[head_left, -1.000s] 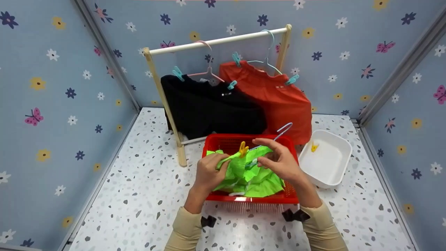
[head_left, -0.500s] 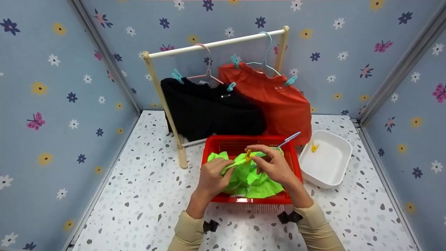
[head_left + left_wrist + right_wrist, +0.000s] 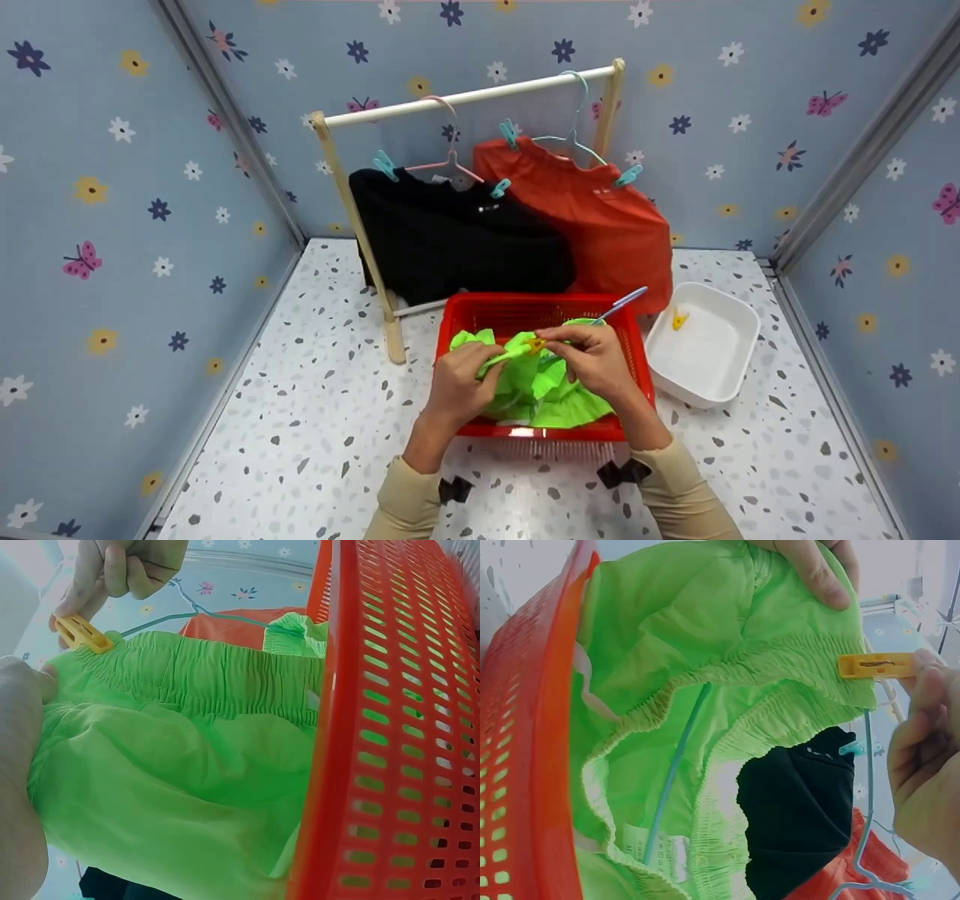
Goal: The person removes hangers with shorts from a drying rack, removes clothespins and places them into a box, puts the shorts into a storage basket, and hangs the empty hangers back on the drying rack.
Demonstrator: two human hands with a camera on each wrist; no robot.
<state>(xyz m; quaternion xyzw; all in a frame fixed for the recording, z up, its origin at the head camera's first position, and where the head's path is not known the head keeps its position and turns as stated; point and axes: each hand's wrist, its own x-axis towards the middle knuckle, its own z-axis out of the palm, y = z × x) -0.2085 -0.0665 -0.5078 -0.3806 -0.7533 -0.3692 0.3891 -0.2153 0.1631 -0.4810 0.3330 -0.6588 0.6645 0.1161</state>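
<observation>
Lime-green elastic-waist shorts (image 3: 172, 780) lie bunched in the red basket (image 3: 639, 375), their waistband raised on the left. My left hand (image 3: 459, 379) grips the shorts by one end of the waistband. Between the thumb and fingers of my right hand (image 3: 596, 360) is a yellow clothespin (image 3: 877, 664). Its far end sits over the waistband edge, beside the left fingers. A pale blue hanger (image 3: 679, 765) passes inside the waist opening, and its hook (image 3: 628, 297) sticks up past the basket's right side.
Behind the basket stands a rack (image 3: 480, 95) with black clothing (image 3: 457, 240) and orange-red shorts (image 3: 622, 232) on hangers, held by turquoise clothespins (image 3: 628, 175). A white tub (image 3: 701, 360) at right holds another yellow clothespin (image 3: 679, 320). Patterned walls (image 3: 150, 300) enclose the table.
My right hand has come down and left onto the yellow clothespin, which stood on the waistband untouched, and now pinches it. The hanger's hook has tipped lower and to the right.
</observation>
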